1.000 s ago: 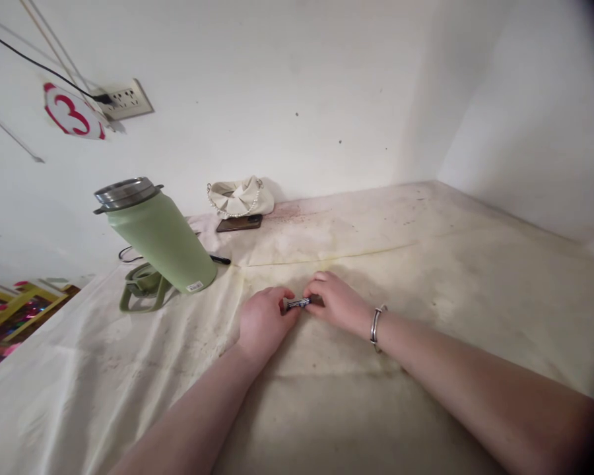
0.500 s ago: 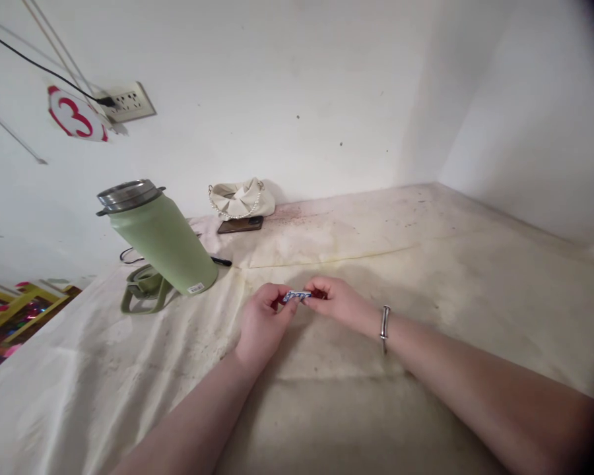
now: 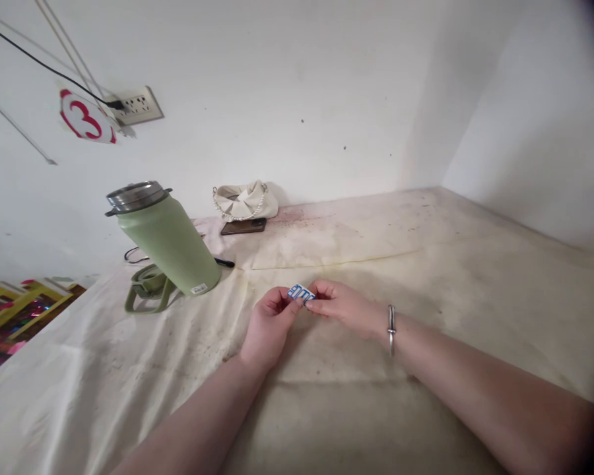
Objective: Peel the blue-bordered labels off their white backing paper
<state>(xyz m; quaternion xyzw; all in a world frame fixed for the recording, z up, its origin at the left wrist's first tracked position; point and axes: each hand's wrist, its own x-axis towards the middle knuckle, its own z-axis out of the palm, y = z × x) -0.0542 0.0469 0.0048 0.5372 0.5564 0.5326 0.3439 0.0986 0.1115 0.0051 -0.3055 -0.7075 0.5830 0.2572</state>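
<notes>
A small white piece with blue lettering (image 3: 301,293) is pinched between my two hands above the covered table; its exact kind is too small to make out. My left hand (image 3: 272,320) grips its left end between thumb and fingers. On the right end, the thumb and fingertips of my right hand (image 3: 337,302) are closed. A silver bangle (image 3: 391,330) circles my right wrist. The printed face of the piece shows, while its underside and ends are hidden by my fingers.
Left of my hands stands a green bottle (image 3: 171,241) with a steel neck, its green lid (image 3: 148,290) beside it. A black pen (image 3: 224,262), a phone (image 3: 243,227) and a white handbag (image 3: 247,200) lie farther back. A socket (image 3: 141,107) is on the wall.
The lettered piece has tilted, so more of its printed face shows. Both hands keep hold of it. The whole view has shifted slightly.
</notes>
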